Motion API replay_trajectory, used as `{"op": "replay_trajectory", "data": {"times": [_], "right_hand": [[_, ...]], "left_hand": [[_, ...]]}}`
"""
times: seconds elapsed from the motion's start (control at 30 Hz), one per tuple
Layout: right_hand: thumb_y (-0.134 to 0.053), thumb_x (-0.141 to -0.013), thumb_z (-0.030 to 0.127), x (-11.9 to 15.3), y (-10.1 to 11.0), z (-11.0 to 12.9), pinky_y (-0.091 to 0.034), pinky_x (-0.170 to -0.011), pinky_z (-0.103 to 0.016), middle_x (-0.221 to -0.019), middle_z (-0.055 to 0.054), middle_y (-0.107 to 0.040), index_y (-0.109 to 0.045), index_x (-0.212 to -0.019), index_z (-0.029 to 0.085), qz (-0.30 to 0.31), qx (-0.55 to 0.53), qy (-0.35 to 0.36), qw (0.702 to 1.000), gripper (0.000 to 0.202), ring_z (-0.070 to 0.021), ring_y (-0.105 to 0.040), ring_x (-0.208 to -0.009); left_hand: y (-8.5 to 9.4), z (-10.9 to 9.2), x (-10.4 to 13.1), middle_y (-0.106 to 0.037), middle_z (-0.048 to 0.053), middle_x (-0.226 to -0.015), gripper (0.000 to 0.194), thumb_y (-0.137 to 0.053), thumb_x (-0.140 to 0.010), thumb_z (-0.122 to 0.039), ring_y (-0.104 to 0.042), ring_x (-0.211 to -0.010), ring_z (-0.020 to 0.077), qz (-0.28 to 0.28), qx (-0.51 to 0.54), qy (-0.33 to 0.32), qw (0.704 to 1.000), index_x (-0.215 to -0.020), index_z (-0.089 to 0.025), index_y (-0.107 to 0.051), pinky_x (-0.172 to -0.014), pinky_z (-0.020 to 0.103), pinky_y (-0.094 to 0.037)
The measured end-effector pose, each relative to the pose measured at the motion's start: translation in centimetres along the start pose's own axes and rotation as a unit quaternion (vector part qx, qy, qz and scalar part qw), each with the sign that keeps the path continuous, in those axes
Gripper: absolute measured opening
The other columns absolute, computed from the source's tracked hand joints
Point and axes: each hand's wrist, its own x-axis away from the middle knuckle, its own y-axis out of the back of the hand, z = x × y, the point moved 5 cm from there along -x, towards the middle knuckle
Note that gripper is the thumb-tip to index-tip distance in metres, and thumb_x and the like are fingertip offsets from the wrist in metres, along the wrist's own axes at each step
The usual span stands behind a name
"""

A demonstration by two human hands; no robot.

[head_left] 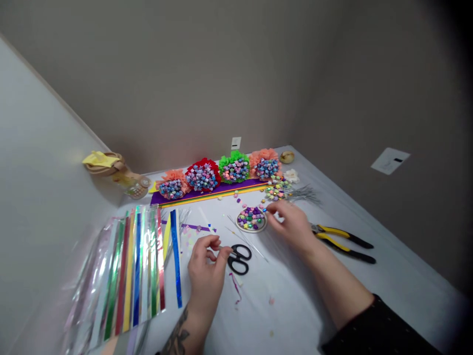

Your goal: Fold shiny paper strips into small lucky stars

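My right hand pinches a tiny blue star at the right rim of a small round dish full of purple, pink, yellow and green paper stars. My left hand is closed at the fingertips, just left of black-handled scissors; what its fingers hold, if anything, is too small to make out. Thin wires lie between the hands. Below the scissors is a curled purple strip. Loose yellow and pink stars lie beyond my right hand.
Packs of shiny strips cover the left side. Several star bouquets wrapped in crepe paper, one of them green, line the back wall. Yellow-black pliers lie at right, grey wire stems behind. Tape rolls stand at back left.
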Motion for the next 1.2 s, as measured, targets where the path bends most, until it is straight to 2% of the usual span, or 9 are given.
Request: {"op": "replay_trajectory", "data": {"times": [0.1,0.33,0.43,0.6,0.73,0.83,0.97,1.1,1.2], "right_hand": [[-0.055,-0.080,0.020,0.2,-2.5,0.2,-0.041,-0.069,-0.028,-0.079,-0.003,-0.064,-0.062,-0.083,0.020,0.122,0.037,0.036,0.991,0.008,-0.0184,-0.055,-0.079],[-0.054,-0.078,0.021,0.3,-3.0,-0.8,-0.040,-0.072,-0.028,-0.080,-0.003,-0.064,-0.064,-0.086,0.022,0.140,0.061,0.008,0.988,0.013,-0.0190,-0.055,-0.081],[-0.050,-0.076,0.017,0.1,-2.2,-1.7,-0.041,-0.068,-0.028,-0.084,-0.004,-0.064,-0.064,-0.093,0.021,0.103,0.058,-0.033,0.992,0.022,-0.0187,-0.056,-0.079],[-0.045,-0.073,0.014,0.0,-0.7,-3.1,-0.041,-0.064,-0.029,-0.090,-0.006,-0.063,-0.062,-0.094,0.018,-0.028,0.061,-0.130,0.989,0.027,-0.0191,-0.057,-0.074],[-0.044,-0.071,0.013,0.2,-1.6,-3.3,-0.042,-0.065,-0.030,-0.093,-0.007,-0.062,-0.060,-0.097,0.018,-0.053,0.019,-0.115,0.992,0.031,-0.0185,-0.056,-0.070],[-0.045,-0.072,0.016,0.4,-2.5,-3.4,-0.043,-0.064,-0.030,-0.089,-0.006,-0.060,-0.059,-0.095,0.017,-0.038,-0.036,-0.097,0.994,0.027,-0.0165,-0.052,-0.063],[-0.046,-0.078,0.024,0.8,-3.0,-2.8,-0.043,-0.065,-0.030,-0.086,-0.006,-0.060,-0.060,-0.093,0.017,-0.017,-0.118,-0.030,0.992,0.022,-0.0177,-0.052,-0.067],[-0.047,-0.081,0.031,1.4,-3.2,-2.9,-0.043,-0.063,-0.030,-0.087,-0.007,-0.060,-0.061,-0.091,0.017,0.004,-0.142,-0.025,0.990,0.022,-0.0173,-0.052,-0.066],[-0.048,-0.080,0.034,1.7,-3.6,-3.0,-0.043,-0.061,-0.031,-0.081,-0.006,-0.061,-0.062,-0.087,0.017,0.009,-0.133,-0.022,0.991,0.023,-0.0181,-0.052,-0.064]], "left_hand": [[0.1,-0.3,-0.1,-0.060,0.003,-0.081,0.022,-0.065,-0.074,-0.028,-0.058,-0.069,0.0141,0.005,-0.012,0.000,1.000,-0.092,-0.018,-0.057,-0.056,0.024,-0.047],[0.3,-0.5,-0.1,-0.059,0.001,-0.076,0.020,-0.065,-0.075,-0.027,-0.055,-0.063,0.0122,0.007,-0.022,-0.017,1.000,-0.092,-0.018,-0.058,-0.056,0.024,-0.046],[0.2,-0.4,-0.1,-0.059,0.000,-0.076,0.019,-0.065,-0.076,-0.027,-0.054,-0.063,0.0121,0.009,-0.026,-0.019,0.999,-0.091,-0.018,-0.058,-0.056,0.023,-0.045],[0.5,-0.3,-0.4,-0.058,0.002,-0.078,0.015,-0.059,-0.081,-0.028,-0.055,-0.063,0.0122,0.000,-0.027,-0.026,0.999,-0.091,-0.018,-0.055,-0.054,0.023,-0.045],[0.0,-0.1,-0.5,-0.058,0.003,-0.082,0.011,-0.052,-0.084,-0.024,-0.057,-0.070,0.0142,0.011,-0.061,-0.060,0.996,-0.093,-0.018,-0.054,-0.059,0.025,-0.046],[-1.3,-0.1,-0.2,-0.059,0.006,-0.093,0.014,-0.054,-0.082,-0.021,-0.057,-0.088,0.0193,0.058,-0.153,-0.107,0.981,-0.096,-0.019,-0.056,-0.078,0.034,-0.047],[-1.8,-0.4,0.5,-0.057,0.007,-0.104,0.020,-0.055,-0.081,-0.019,-0.055,-0.094,0.0199,0.081,-0.213,-0.088,0.970,-0.101,-0.018,-0.056,-0.084,0.035,-0.045],[-0.2,-1.1,2.0,-0.057,0.007,-0.103,0.013,-0.054,-0.082,-0.020,-0.052,-0.101,0.0211,0.121,-0.286,-0.059,0.949,-0.093,-0.019,-0.060,-0.087,0.033,-0.043],[3.4,-0.5,3.0,-0.055,0.008,-0.108,0.014,-0.054,-0.083,-0.022,-0.050,-0.106,0.0243,0.085,-0.377,0.019,0.922,-0.095,-0.018,-0.060,-0.091,0.036,-0.039]]}}
